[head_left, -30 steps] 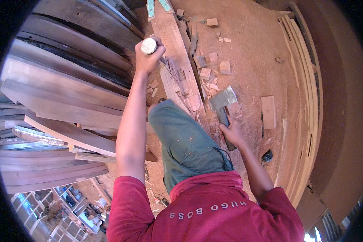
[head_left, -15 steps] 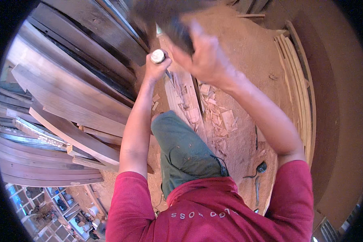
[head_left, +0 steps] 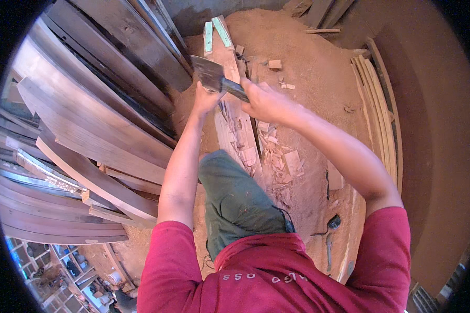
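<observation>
In the head view, your right grip (head_left: 265, 102) is closed round the handle of a hatchet (head_left: 212, 74), its head over your left grip (head_left: 207, 100). That one wraps a chisel (head_left: 223, 108), blade against the wooden board (head_left: 249, 134); wood chips (head_left: 273, 151) lie beside the board.

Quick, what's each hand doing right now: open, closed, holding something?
Left hand: closed around a chisel-like tool, mostly hidden by the hand and hatchet.
Right hand: closed around the hatchet's handle.
</observation>
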`<state>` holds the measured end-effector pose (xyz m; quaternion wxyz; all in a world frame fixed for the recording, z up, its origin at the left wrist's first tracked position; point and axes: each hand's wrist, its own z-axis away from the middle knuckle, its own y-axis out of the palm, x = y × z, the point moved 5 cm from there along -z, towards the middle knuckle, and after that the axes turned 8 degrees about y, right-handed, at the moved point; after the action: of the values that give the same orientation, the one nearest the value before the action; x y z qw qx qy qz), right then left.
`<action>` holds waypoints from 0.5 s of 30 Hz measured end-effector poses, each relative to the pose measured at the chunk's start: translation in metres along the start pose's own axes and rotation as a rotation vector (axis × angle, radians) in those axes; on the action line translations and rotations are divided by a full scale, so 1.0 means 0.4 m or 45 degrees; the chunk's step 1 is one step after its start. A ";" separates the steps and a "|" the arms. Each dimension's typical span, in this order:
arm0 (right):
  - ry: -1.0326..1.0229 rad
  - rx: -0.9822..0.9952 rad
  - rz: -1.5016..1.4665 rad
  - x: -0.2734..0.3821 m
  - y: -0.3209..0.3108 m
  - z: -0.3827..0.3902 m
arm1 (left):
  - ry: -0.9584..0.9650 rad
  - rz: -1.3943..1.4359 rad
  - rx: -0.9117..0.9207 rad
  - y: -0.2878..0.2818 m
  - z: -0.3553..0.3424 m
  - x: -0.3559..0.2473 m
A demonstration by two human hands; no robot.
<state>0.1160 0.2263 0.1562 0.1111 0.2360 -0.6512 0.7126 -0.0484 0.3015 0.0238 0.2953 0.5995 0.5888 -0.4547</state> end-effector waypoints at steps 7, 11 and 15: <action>0.199 0.072 -0.303 -0.040 0.048 0.093 | -0.242 0.223 -0.331 -0.037 0.007 0.056; 0.460 0.126 -0.675 -0.133 0.145 0.192 | -0.481 0.790 -1.189 -0.188 0.131 0.266; 0.831 0.207 -0.886 -0.188 0.260 0.300 | -0.358 0.851 -1.376 -0.110 0.186 0.195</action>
<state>0.1555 0.1067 0.0340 0.5225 0.2118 -0.4070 0.7186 -0.1145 0.2753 -0.0684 0.7551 0.4520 0.4720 -0.0524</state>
